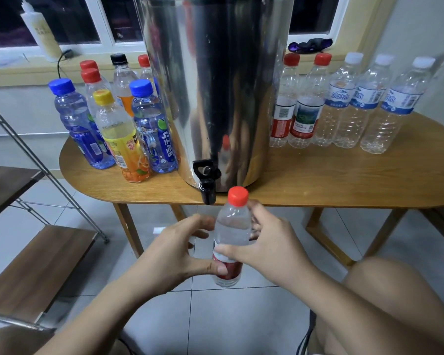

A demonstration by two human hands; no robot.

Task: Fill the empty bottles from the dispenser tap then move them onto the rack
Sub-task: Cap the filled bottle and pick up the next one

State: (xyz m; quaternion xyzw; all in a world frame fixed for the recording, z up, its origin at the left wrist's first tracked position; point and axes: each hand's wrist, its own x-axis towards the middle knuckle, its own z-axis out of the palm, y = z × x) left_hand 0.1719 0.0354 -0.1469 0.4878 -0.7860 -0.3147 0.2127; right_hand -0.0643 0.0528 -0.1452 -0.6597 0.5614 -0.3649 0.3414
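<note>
**Capped bottle held below the dispenser tap**

A clear bottle [232, 226] with a red cap [238, 196] and a red label stands upright at lower centre of the frame. It is held in the air over the tiled floor, just in front of the desk edge. The right hand [269, 242] is clamped round its middle, thumb across the front. The left hand [172, 252] grips it lower down, thumb on the label, fingers curled at its left side. The black tap [207, 180] sits just above and left of the cap, on a steel dispenser [215, 85] at centre. On the desk [318, 180], coloured bottles [118, 129] cluster at left and clear bottles [344, 106] line up at right. A wood-shelved rack [36, 267] occupies the lower left.
</note>
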